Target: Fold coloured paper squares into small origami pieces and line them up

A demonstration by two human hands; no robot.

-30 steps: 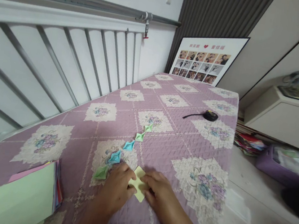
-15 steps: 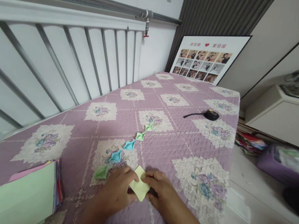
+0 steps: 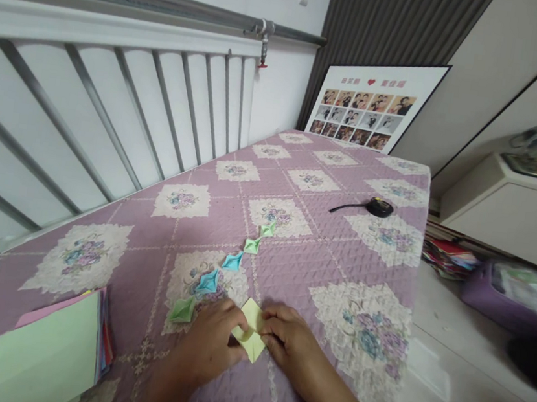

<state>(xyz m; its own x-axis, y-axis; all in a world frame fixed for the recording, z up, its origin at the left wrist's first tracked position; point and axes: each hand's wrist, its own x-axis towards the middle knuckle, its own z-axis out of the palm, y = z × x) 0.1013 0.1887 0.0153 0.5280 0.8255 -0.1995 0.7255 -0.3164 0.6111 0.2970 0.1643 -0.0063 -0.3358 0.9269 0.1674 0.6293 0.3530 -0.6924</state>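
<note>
A small yellow sheet of folded paper [image 3: 254, 317] lies turned like a diamond on the quilted cloth. My left hand [image 3: 214, 334] grips its left corner between thumb and fingers. On the opposite corner, my right hand [image 3: 291, 341] pinches the paper with thumb and forefinger. Creases and a flap show on the paper's lower half. Just beyond my left hand runs a slanting row of folded paper pieces: a green one [image 3: 181, 310], a blue one [image 3: 207, 281], a second blue one [image 3: 232, 261], and two small light green ones [image 3: 252, 245] farther off.
A stack of coloured paper [image 3: 44, 349] lies at the near left. A black tape measure [image 3: 379, 207] with a strap rests at the right on the purple floral cloth [image 3: 283, 281]. A white radiator [image 3: 112, 116] borders the left side; a photo board [image 3: 366, 105] leans at the back.
My right fingers have shifted slightly on the yellow paper's right corner, and a creased flap now shows on its lower half. My left hand has barely moved.
</note>
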